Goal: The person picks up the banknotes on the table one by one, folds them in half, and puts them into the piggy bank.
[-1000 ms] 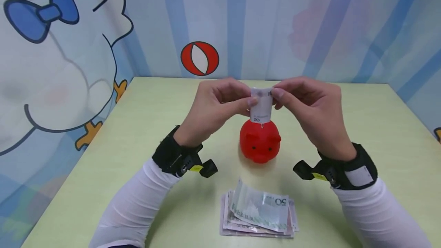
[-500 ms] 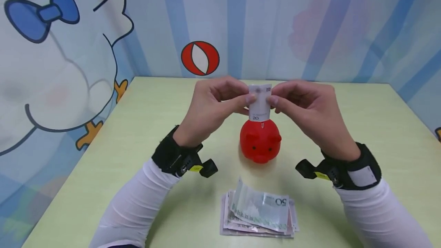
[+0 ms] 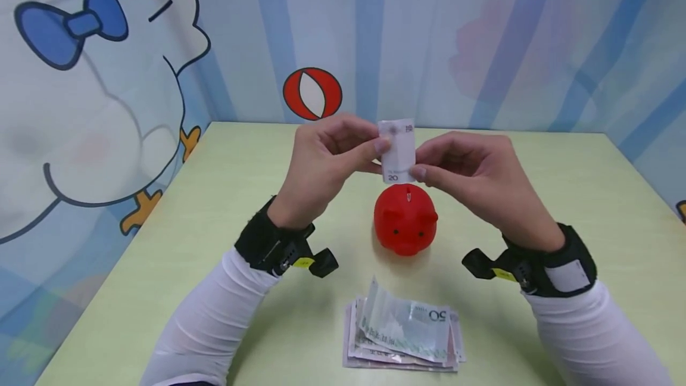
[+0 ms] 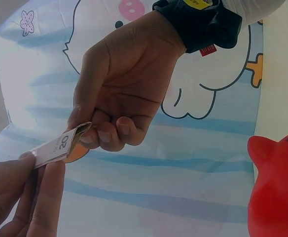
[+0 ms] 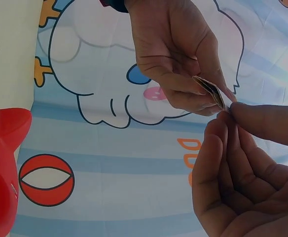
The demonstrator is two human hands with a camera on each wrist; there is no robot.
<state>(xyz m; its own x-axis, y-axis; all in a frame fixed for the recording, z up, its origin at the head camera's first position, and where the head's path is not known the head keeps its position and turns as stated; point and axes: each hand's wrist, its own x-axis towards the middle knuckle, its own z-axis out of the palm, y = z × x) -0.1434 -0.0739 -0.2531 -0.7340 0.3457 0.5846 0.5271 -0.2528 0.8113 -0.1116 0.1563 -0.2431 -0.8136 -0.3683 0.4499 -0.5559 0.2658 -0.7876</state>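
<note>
A folded 20 banknote (image 3: pixel 398 151) is held up between both hands, just above and behind a red piggy bank (image 3: pixel 405 222). My left hand (image 3: pixel 334 165) pinches its left edge between thumb and fingers. At its lower right corner my right hand (image 3: pixel 471 177) pinches it the same way. In the left wrist view the folded note (image 4: pixel 60 145) shows its layered edge, apart from the piggy bank (image 4: pixel 277 192). The slot on the bank's top is visible in the head view, with the note's lower edge close behind it.
Nearer on the pale yellow table (image 3: pixel 257 338) lies a loose stack of banknotes (image 3: pixel 404 335), a 50 note on top with one corner raised. A cartoon-printed backdrop (image 3: pixel 402 40) stands behind the table and along its left side.
The note has risen slightly and shifted left, uncovering more of the bank's slot. My right fingers have slid from the note's upper right edge down to its lower right corner.
</note>
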